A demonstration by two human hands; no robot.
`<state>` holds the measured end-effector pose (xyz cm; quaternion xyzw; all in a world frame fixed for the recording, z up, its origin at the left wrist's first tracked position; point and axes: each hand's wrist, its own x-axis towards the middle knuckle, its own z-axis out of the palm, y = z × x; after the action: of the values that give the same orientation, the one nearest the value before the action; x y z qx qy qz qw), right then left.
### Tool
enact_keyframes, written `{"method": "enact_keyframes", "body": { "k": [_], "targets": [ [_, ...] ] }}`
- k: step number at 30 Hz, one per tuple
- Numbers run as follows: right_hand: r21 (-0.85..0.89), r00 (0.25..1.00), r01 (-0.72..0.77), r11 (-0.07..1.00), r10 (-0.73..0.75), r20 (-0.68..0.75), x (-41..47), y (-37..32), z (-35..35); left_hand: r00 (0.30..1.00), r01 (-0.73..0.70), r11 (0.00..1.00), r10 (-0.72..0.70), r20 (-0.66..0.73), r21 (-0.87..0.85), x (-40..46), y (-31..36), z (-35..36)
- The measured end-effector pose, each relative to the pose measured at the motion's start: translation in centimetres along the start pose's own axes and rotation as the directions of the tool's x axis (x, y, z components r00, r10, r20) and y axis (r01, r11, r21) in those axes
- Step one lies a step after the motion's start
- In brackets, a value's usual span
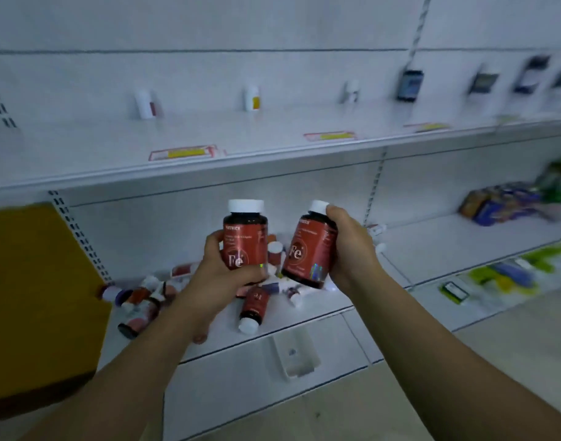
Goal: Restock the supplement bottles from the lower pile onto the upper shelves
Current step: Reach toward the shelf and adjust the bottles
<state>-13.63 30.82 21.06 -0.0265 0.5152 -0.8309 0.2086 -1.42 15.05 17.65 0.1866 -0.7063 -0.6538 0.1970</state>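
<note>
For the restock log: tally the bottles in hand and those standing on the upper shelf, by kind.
Red Fe bottles in hand: 2, left one, right one
White bottles on the upper shelf: 3
Total: 5

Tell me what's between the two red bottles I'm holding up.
In the head view, nothing sits between the left bottle and right bottle; through the gap only the pile behind shows.
</note>
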Motion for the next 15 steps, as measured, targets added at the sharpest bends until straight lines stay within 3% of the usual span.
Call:
{"method": "enact_keyframes", "body": {
  "k": [8, 15],
  "targets": [
    [-0.019, 0.994, 0.091, 0.996, -0.092, -0.055, -6.1, -14.5, -13.7, 0.941, -0.099, 0.983, 0.143, 0.307, -0.156, -0.6, 7.9, 16.8],
    [-0.245, 0.894, 0.389, 0.888, -0.428, -0.13, -11.4, -27.7, -30.0, 0.8, -0.018, 0.934, 0.227, 0.556, -0.356, -3.0, 14.5, 39.6]
  ]
}}
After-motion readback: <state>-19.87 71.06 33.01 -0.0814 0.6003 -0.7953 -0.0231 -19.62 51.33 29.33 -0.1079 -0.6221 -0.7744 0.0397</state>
